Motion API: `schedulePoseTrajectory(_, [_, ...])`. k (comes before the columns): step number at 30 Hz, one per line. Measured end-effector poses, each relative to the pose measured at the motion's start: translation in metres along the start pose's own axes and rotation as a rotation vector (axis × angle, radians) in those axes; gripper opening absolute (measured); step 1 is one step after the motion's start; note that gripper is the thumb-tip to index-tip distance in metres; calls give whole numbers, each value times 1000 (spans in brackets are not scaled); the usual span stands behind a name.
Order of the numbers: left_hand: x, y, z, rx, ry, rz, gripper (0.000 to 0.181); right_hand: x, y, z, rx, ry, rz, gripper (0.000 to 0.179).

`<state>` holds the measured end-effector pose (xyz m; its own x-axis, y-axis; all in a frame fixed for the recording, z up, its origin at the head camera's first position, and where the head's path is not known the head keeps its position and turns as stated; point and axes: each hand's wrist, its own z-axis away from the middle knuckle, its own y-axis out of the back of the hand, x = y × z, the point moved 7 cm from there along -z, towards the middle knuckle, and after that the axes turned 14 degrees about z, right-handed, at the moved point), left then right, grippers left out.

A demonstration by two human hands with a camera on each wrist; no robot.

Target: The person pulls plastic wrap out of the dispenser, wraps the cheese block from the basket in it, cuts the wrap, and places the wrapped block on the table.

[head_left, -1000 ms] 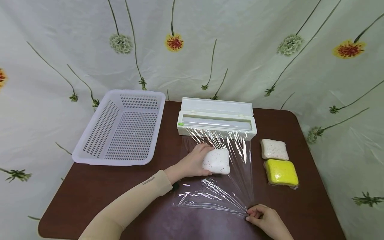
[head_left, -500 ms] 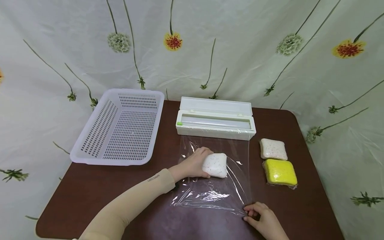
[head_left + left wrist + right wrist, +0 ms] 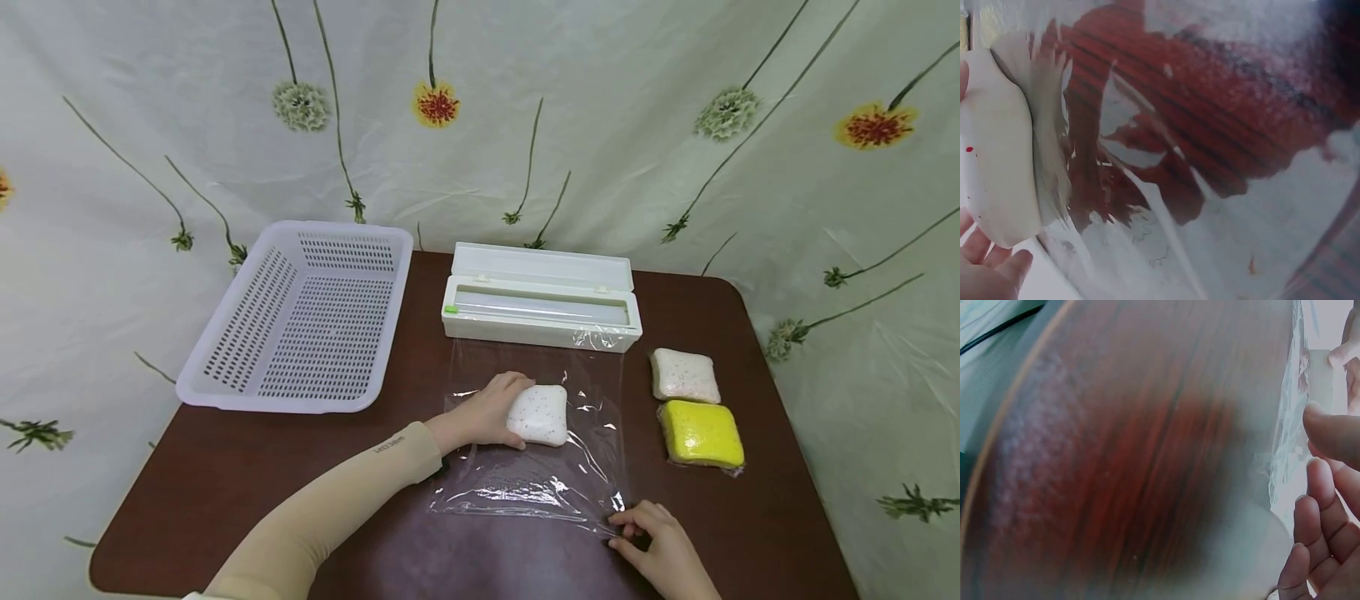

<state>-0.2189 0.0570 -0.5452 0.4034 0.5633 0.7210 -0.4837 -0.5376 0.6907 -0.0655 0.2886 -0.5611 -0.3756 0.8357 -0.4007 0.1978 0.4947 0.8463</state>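
My left hand (image 3: 487, 412) holds the left side of a white speckled block (image 3: 538, 415), which looks like a sponge or soap bar. In the left wrist view, fingertips curl at the lower edge of the block (image 3: 1000, 150). It sits on a sheet of plastic wrap (image 3: 517, 487) that runs from the cutter box. At the sheet's near right corner is my right hand (image 3: 660, 546), its thumb and forefinger pinching the film. From the right wrist, crinkled plastic wrap (image 3: 1282, 437) shows beside the fingertips (image 3: 1319, 469).
The white cutter box (image 3: 543, 332) stands at the back, lid up, a film roll (image 3: 540, 307) inside. A white perforated basket (image 3: 382, 350) is at left. On the right lie a film-wrapped white block (image 3: 684, 375) and a yellow one (image 3: 702, 433). A floral curtain hangs behind.
The film was taut with sharp creases and now lies slacker and flatter. My left hand and the block have come slightly nearer, and my right hand has shifted a little left.
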Motion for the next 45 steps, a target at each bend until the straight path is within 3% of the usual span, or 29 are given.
schedulePoseTrajectory(3, [1,1,3,-5,9,-15,107,1,0,-2,-38,-28,19,41])
schedulePoseTrajectory(8, [15,13,20,12,-44,-7,104,2,2,-5,-62,-31,94,42])
schedulePoseTrajectory(13, [16,21,55,28,-66,-23,86,4,2,-4,-37,19,124,46])
schedulePoseTrajectory(20, [2,18,110,34,-40,-36,54,6,0,-4,-36,32,147,49])
schedulePoseTrajectory(26, [-11,11,140,49,-30,-64,42,6,2,-4,-12,51,156,49])
schedulePoseTrajectory(30, [-17,5,151,47,-51,-101,44,6,2,-3,-14,60,141,49])
schedulePoseTrajectory(39, [-25,-2,158,66,-85,-142,35,12,0,1,-61,49,150,46])
schedulePoseTrajectory(45, [-28,-1,158,115,-115,-151,28,13,1,1,-13,91,161,44])
